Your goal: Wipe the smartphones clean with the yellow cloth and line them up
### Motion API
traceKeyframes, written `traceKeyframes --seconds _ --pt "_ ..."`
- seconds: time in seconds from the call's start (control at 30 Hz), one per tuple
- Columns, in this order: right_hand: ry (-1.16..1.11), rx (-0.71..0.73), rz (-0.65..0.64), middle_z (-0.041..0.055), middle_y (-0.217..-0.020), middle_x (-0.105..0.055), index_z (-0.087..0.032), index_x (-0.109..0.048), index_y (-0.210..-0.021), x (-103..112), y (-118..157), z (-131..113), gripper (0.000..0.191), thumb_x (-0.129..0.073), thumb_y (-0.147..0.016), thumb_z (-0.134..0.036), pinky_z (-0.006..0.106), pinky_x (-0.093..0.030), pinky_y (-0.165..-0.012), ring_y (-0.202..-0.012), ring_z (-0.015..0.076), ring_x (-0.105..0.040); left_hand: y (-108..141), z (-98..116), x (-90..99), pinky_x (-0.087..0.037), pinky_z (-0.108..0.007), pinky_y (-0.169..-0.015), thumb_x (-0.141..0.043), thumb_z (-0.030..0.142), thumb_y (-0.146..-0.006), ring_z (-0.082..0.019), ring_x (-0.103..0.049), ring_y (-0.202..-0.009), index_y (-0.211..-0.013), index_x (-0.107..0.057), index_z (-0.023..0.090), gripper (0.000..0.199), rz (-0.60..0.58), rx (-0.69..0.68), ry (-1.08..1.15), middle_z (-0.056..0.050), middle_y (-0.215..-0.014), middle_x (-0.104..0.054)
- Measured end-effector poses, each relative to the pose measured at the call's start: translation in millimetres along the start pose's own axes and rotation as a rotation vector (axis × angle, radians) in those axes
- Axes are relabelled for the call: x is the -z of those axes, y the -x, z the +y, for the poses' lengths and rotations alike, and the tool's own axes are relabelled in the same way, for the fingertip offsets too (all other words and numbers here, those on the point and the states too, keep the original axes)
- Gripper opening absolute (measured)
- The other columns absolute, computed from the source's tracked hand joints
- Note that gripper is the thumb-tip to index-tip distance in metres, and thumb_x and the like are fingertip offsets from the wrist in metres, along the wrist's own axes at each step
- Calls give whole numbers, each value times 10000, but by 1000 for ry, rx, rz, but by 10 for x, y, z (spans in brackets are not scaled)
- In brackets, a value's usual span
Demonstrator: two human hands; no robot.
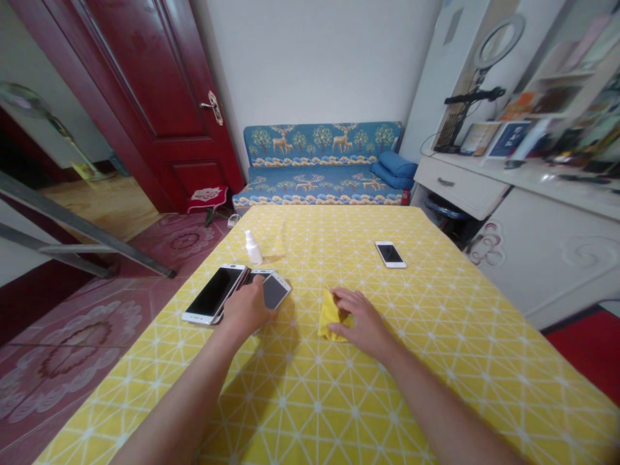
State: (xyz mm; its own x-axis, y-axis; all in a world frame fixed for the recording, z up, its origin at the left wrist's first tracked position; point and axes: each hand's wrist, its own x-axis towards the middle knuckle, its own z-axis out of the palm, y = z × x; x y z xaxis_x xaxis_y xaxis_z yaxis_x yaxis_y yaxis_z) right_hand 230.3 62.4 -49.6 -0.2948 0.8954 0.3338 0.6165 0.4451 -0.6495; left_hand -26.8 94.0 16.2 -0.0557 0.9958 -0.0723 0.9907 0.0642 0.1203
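My left hand (249, 303) is closed around a white smartphone (276, 292), tilted above the table beside other phones. Partly hidden behind it lies another phone (256, 276). To the left rests a larger white smartphone (216, 294) with a dark screen, apparently on top of another one. My right hand (356, 320) has its fingers curled on a crumpled yellow cloth (327, 316) lying on the tabletop. A white spray bottle (252, 248) stands upright behind the phones. Farther off to the right, a small white smartphone (390, 254) lies face up.
A yellow patterned tablecloth (387, 400) covers the table. Beyond its far edge is a blue sofa (310, 181). White cabinets (547, 239) line the right side, with a ring light (498, 42) on top. On the left are a red door (150, 71) and a metal frame (82, 226).
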Motion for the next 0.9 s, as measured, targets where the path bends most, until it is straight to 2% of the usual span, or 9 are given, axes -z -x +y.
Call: traceKeyframes --seconds 0.07,0.13,0.2,0.27,0.4,0.47,0.57,0.73,0.9 --pt "-68 -31 35 104 -1272 -606 -198 -598 -668 1 -6 -8 160 -729 -701 -283 457 -384 -1007 -1209 274 -512 -25 55 -48 -458 -395 -767 -735 369 -588 -350 -642 -944 -1201 -496 161 689 60 -1 159 -177 -990 -679" --pt "-165 -78 95 103 -1218 -626 -194 -599 -674 10 -15 -12 114 -674 -731 -259 397 -445 -930 -1123 251 -566 -57 155 -106 -468 -362 -764 -779 383 -556 -316 -642 -948 -1173 -511 178 703 54 -14 523 -149 -1014 -680" --pt "-242 -148 191 85 -1082 -660 -189 -623 -741 27 -22 -8 79 -623 -757 -267 338 -484 -826 -971 216 -615 -80 302 -179 -485 -312 -704 -794 421 -565 -261 -656 -883 -1103 -540 176 644 -91 -12 1034 -111 -983 -687" --pt "-273 -246 320 41 -880 -659 -184 -624 -785 47 -27 8 127 -613 -758 -307 296 -487 -708 -794 184 -610 -81 478 -273 -491 -278 -649 -780 430 -613 -214 -659 -795 -1008 -577 164 517 -306 -6 1455 -80 -901 -694" --pt "-330 -426 520 -30 -631 -548 -183 -569 -736 73 -33 62 216 -644 -724 -385 251 -421 -534 -589 143 -513 -33 772 -492 -514 -244 -679 -710 312 -740 -158 -661 -769 -942 -624 148 274 -476 32 1958 -61 -902 -706" --pt "-329 -442 588 -38 -616 -529 -185 -552 -729 83 -37 83 236 -652 -719 -398 248 -407 -518 -571 135 -490 -6 840 -571 -520 -244 -635 -635 283 -805 -163 -671 -753 -1039 -622 137 276 -604 45 2074 -84 -932 -713" --pt "-285 -427 724 -39 -637 -527 -185 -549 -745 105 -42 94 237 -651 -727 -398 248 -412 -530 -582 131 -483 19 864 -607 -502 -229 -557 -500 345 -894 -185 -684 -771 -1190 -579 116 382 -772 -43 2149 -145 -999 -710" --pt "-254 -362 873 -20 -729 -557 -184 -563 -858 117 -31 69 200 -612 -802 -370 264 -447 -605 -647 138 -522 59 893 -587 -508 -294 -774 -419 445 -927 -214 -686 -849 -1119 -619 87 453 -695 33 2227 -132 -902 -725" --pt "-83 -47 788 59 -987 -600 -199 -573 -952 59 -41 -24 106 -568 -856 -245 367 -465 -859 -943 202 -576 129 981 -617 -494 -315 -753 -358 502 -934 -204 -669 -751 -1034 -656 87 521 -709 -15 2161 -123 -849 -720"
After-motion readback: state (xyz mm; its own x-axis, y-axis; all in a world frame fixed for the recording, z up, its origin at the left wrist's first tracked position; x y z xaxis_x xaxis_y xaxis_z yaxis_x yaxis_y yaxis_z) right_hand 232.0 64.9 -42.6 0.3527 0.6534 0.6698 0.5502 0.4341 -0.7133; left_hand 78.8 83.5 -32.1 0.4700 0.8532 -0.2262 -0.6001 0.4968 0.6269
